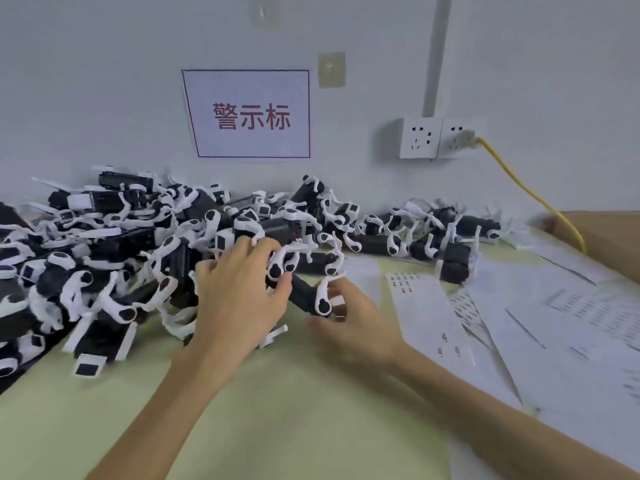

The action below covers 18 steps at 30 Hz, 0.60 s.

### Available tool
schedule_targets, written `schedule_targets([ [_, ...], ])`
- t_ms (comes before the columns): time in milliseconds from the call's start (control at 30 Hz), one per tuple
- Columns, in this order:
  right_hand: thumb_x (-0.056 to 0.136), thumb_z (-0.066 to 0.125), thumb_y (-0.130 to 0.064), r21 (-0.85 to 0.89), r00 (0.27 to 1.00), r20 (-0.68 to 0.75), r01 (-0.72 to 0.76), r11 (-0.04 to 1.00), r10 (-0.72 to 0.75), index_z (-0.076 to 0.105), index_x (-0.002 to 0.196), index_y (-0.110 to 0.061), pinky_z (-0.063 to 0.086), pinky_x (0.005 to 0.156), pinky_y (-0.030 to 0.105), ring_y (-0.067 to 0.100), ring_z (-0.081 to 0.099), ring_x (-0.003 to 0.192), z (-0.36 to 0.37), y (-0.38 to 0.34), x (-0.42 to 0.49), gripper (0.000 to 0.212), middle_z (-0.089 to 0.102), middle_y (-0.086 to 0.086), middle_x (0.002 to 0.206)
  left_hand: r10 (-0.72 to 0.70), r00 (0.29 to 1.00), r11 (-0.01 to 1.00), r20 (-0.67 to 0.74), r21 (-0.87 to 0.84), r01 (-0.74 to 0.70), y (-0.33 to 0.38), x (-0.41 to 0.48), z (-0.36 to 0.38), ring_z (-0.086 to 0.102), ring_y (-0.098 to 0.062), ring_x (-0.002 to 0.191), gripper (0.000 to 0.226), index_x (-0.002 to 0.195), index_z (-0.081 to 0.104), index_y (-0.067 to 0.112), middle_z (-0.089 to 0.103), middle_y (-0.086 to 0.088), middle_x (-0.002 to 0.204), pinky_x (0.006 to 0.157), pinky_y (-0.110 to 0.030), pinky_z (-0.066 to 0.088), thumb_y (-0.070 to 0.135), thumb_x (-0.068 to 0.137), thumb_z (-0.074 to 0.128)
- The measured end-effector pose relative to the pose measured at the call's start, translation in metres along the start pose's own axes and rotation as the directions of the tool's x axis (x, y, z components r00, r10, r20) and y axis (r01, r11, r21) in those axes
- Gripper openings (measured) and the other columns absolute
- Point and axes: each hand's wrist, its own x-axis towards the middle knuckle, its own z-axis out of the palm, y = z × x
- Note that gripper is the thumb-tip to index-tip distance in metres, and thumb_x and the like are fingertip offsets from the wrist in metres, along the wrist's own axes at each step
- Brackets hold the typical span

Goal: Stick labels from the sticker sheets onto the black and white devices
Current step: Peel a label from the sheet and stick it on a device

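A big heap of black and white devices [114,258] covers the left and back of the table. My left hand [239,292] reaches into the heap's right edge, its fingers curled over a black device with white clips [282,268]. My right hand [353,323] holds the lower end of a black and white device [313,297] just in front of the pile. Sticker sheets [427,313] lie flat to the right, one with a few small labels left near its bottom.
More white backing sheets [554,327] overlap along the right side. A yellow cable [533,195] runs from the wall sockets [434,136] down to the table's back right. A sign with red characters [249,114] hangs on the wall. The yellow-green tabletop [294,410] shows in front.
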Motion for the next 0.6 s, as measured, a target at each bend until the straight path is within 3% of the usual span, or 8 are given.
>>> schedule_targets([
  [67,0.091,0.075,-0.032,0.054,0.998,-0.061,0.004,0.999,-0.001,0.056,0.118,-0.036,0.055,0.087,0.028,0.020,0.067,0.097,-0.010,-0.001,-0.002,0.033,0.059,-0.006,0.122,-0.043,0.999,0.994,0.000,-0.103,0.043,0.002,0.005,0.001,0.059,-0.017,0.094,0.022,0.114,0.062,0.033,0.057,0.011,0.094,0.090,-0.037,0.029,0.042,0.094,0.060],
  [133,0.092,0.075,-0.034,0.164,0.997,-0.071,0.022,0.986,-0.011,0.061,0.125,-0.028,0.059,0.088,0.035,0.027,0.070,0.096,-0.034,-0.004,-0.003,0.036,0.061,-0.001,0.125,-0.090,0.994,0.952,0.064,-0.286,0.105,-0.003,0.010,0.003,0.061,-0.013,0.090,0.028,0.123,0.059,0.041,0.058,0.013,0.098,0.088,-0.038,0.040,0.040,0.095,0.063],
  [200,0.093,0.074,-0.032,0.270,0.995,-0.098,0.061,0.961,-0.035,0.065,0.126,-0.023,0.062,0.086,0.038,0.025,0.072,0.098,-0.065,-0.011,-0.002,0.035,0.063,0.001,0.128,-0.135,0.979,0.830,0.152,-0.522,0.195,-0.007,0.013,0.005,0.062,-0.010,0.086,0.041,0.133,0.052,0.047,0.057,0.012,0.106,0.079,-0.034,0.049,0.035,0.096,0.066],
  [267,0.091,0.077,-0.029,0.343,0.989,-0.140,0.096,0.934,-0.050,0.069,0.121,-0.023,0.062,0.083,0.036,0.022,0.073,0.098,-0.092,-0.017,-0.004,0.031,0.068,0.003,0.121,-0.176,0.973,0.753,0.151,-0.615,0.232,-0.010,0.015,0.010,0.061,-0.012,0.084,0.042,0.133,0.053,0.045,0.054,0.005,0.107,0.075,-0.033,0.051,0.028,0.097,0.065],
  [333,0.087,0.077,-0.030,0.383,0.978,-0.204,0.129,0.915,-0.053,0.069,0.119,-0.027,0.062,0.082,0.035,0.021,0.073,0.099,-0.109,-0.017,-0.007,0.033,0.071,0.005,0.113,-0.234,0.972,0.768,0.008,-0.612,0.190,-0.007,0.014,0.014,0.056,-0.016,0.076,0.037,0.127,0.058,0.037,0.049,0.000,0.102,0.079,-0.038,0.053,0.018,0.096,0.064],
  [467,0.091,0.074,-0.030,0.428,0.969,-0.247,0.126,0.895,-0.018,0.066,0.127,-0.028,0.062,0.080,0.036,0.023,0.072,0.100,-0.110,-0.007,-0.014,0.037,0.073,0.003,0.111,-0.175,0.920,0.793,-0.351,-0.604,-0.080,0.016,0.009,0.010,0.045,-0.010,0.058,0.030,0.113,0.064,0.021,0.044,0.001,0.096,0.064,-0.015,0.043,0.000,0.092,0.061],
  [533,0.091,0.073,-0.030,0.458,0.979,-0.204,0.107,0.882,-0.013,0.066,0.126,-0.024,0.060,0.076,0.032,0.021,0.072,0.097,-0.104,-0.005,-0.016,0.036,0.074,0.002,0.109,-0.049,0.960,0.735,-0.276,-0.660,-0.153,0.031,0.007,0.014,0.050,-0.009,0.064,0.016,0.097,0.065,0.025,0.052,0.006,0.083,0.061,-0.016,0.041,0.010,0.094,0.062],
  [600,0.090,0.072,-0.033,0.474,0.984,-0.174,0.104,0.875,-0.023,0.069,0.122,-0.020,0.059,0.076,0.032,0.020,0.072,0.096,-0.099,-0.003,-0.019,0.035,0.074,0.003,0.109,0.083,0.996,0.691,0.031,-0.722,-0.035,0.044,0.005,0.023,0.060,-0.009,0.073,0.007,0.092,0.067,0.032,0.065,0.011,0.082,0.066,-0.021,0.047,0.032,0.096,0.061],
])
